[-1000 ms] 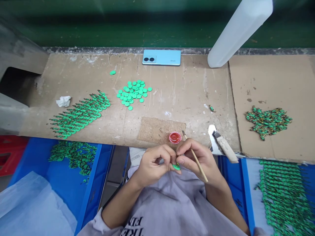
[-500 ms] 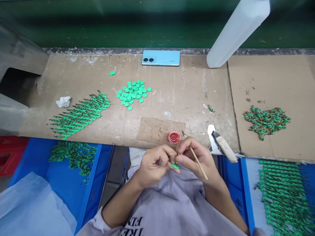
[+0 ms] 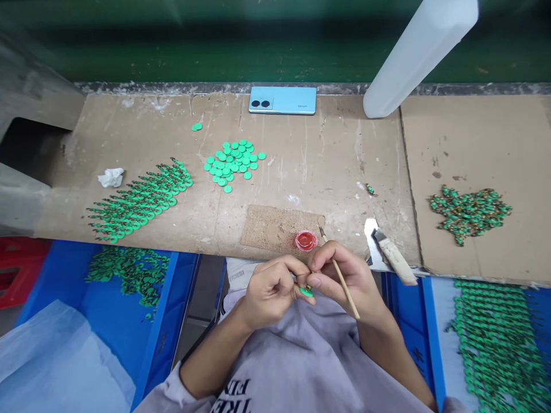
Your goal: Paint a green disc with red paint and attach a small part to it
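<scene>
My left hand (image 3: pixel 272 287) pinches a small piece with a green disc (image 3: pixel 306 292) at its base. My right hand (image 3: pixel 344 275) meets it fingertip to fingertip at the top of that piece, and a thin wooden brush (image 3: pixel 345 287) lies across its fingers, tip up. Just beyond the hands sits a small dish of red liquid (image 3: pixel 306 240), at the edge of a rough cardboard scrap (image 3: pixel 275 228). Loose green discs (image 3: pixel 235 163) are heaped farther back. Rows of assembled green pieces (image 3: pixel 142 201) stand at the left.
A blue phone (image 3: pixel 282 100) and a tall white container (image 3: pixel 413 63) are at the back. On the right are a scraper (image 3: pixel 394 256) and a pile of small green-and-gold parts (image 3: pixel 471 212). Blue bins (image 3: pixel 107 298) with green pieces flank me below the table; crumpled tissue (image 3: pixel 111 177) lies left.
The brush in my right hand has tilted slightly, its rear end shifting left and down. Both hands otherwise keep nearly the same place and hold.
</scene>
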Demonstrator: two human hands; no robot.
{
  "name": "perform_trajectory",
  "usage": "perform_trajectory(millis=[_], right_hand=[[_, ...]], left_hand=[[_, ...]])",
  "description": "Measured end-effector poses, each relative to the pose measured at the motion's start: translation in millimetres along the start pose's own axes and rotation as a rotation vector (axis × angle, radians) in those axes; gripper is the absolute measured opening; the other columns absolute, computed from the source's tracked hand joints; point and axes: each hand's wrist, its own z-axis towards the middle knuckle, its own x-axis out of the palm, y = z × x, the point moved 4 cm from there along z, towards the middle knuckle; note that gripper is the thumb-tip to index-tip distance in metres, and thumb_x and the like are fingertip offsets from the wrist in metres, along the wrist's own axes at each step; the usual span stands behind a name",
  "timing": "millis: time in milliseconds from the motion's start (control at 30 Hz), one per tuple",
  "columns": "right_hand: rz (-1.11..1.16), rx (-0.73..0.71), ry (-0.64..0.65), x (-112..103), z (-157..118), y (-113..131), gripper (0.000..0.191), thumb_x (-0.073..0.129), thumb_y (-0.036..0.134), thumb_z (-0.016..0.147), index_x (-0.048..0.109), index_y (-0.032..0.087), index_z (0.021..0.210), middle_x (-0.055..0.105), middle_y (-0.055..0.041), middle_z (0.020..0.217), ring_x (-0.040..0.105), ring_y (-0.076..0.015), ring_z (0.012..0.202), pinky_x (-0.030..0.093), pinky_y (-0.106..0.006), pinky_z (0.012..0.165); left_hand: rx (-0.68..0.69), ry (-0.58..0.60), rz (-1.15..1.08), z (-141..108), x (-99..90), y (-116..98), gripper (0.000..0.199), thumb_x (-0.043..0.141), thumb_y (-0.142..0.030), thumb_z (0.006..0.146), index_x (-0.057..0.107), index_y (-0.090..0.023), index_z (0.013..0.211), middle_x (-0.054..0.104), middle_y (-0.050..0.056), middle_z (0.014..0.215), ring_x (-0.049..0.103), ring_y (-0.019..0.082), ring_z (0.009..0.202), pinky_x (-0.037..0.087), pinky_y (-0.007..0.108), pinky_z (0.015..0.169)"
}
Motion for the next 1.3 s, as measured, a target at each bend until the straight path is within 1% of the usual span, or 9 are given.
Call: perform_trajectory(millis=[167,300,467,633,833,900,1100,1200,1300], right_hand=[[0.017,-0.02,0.006,0.0,0.0,1.0,0.022,0.082,0.039,0.092,0.066,0.024,0.088,0.063,0.0021,0.076,0.06,-0.0125,0.065,0.048,-0.023,0.059],[0.023,-0.01,-0.001,-1.8,-0.9,0.1,0.02,0.08,0.038,0.093,0.067,0.024,0.09,0.063,0.0016,0.077,0.06,-0.0128,0.065,0.049,-0.024,0.059],[0.039,0.0,-0.005,-2.7,-1.8,-0.7,0.02,0.079,0.039,0.094,0.067,0.024,0.091,0.063,0.0014,0.077,0.059,-0.0132,0.065,0.049,-0.023,0.058],[0.031,-0.016,0.008,-1.9,-1.6,0.5,0.019,0.077,0.04,0.096,0.067,0.024,0.092,0.065,0.001,0.077,0.06,-0.0132,0.064,0.049,-0.024,0.058],[0.02,-0.027,0.02,0.1,-1.6,0.9,0.017,0.077,0.037,0.096,0.067,0.024,0.094,0.068,0.0009,0.078,0.062,-0.0136,0.067,0.05,-0.024,0.06],[0.021,-0.023,0.022,0.2,-2.5,0.4,0.016,0.077,0.037,0.096,0.067,0.024,0.094,0.068,0.001,0.079,0.063,-0.0135,0.067,0.05,-0.024,0.061],[0.03,-0.041,0.014,-2.4,-2.4,0.6,0.012,0.078,0.032,0.095,0.069,0.025,0.093,0.066,0.0021,0.079,0.061,-0.0119,0.067,0.05,-0.022,0.061],[0.046,-0.042,0.013,-2.7,-1.0,1.3,0.011,0.079,0.031,0.094,0.069,0.025,0.092,0.067,0.0017,0.079,0.061,-0.0119,0.067,0.05,-0.022,0.061],[0.058,-0.031,0.009,-2.6,-0.8,1.5,0.011,0.079,0.029,0.094,0.07,0.025,0.091,0.067,0.002,0.078,0.061,-0.0115,0.066,0.049,-0.021,0.06]], left_hand=[[-0.002,0.003,-0.009,-2.4,0.4,1.6,0.043,0.07,-0.004,0.091,0.035,-0.02,0.072,0.066,-0.001,0.086,0.067,0.008,0.069,0.058,0.016,0.06],[-0.063,-0.04,-0.058,-3.0,-0.2,5.5,0.044,0.081,-0.004,0.083,0.041,-0.021,0.078,0.066,-0.003,0.084,0.069,0.009,0.071,0.061,0.017,0.063],[-0.052,-0.038,-0.041,-1.5,0.4,2.6,0.045,0.085,-0.002,0.079,0.045,-0.021,0.082,0.066,-0.004,0.084,0.068,0.008,0.072,0.061,0.016,0.066],[-0.045,-0.006,-0.001,-1.6,-0.6,2.0,0.041,0.082,0.0,0.08,0.046,-0.02,0.079,0.065,-0.003,0.085,0.068,0.008,0.074,0.06,0.016,0.066],[-0.003,0.025,-0.005,-3.2,-2.2,2.2,0.035,0.068,0.003,0.089,0.044,-0.02,0.077,0.065,-0.001,0.087,0.068,0.009,0.072,0.062,0.017,0.061],[0.003,0.024,-0.023,-3.7,-1.5,1.8,0.035,0.067,0.002,0.089,0.043,-0.02,0.077,0.065,-0.001,0.087,0.067,0.009,0.072,0.062,0.017,0.061],[-0.039,-0.026,-0.059,-3.8,0.8,4.6,0.036,0.077,-0.001,0.085,0.047,-0.02,0.079,0.063,-0.003,0.084,0.065,0.009,0.072,0.06,0.016,0.062],[-0.048,-0.017,-0.031,-1.8,0.9,3.8,0.037,0.085,-0.006,0.081,0.051,-0.02,0.081,0.064,-0.003,0.083,0.065,0.01,0.072,0.059,0.018,0.065],[-0.049,0.001,0.0,-0.2,0.0,1.2,0.036,0.085,-0.007,0.081,0.052,-0.02,0.084,0.064,-0.002,0.084,0.065,0.01,0.073,0.056,0.019,0.065]])
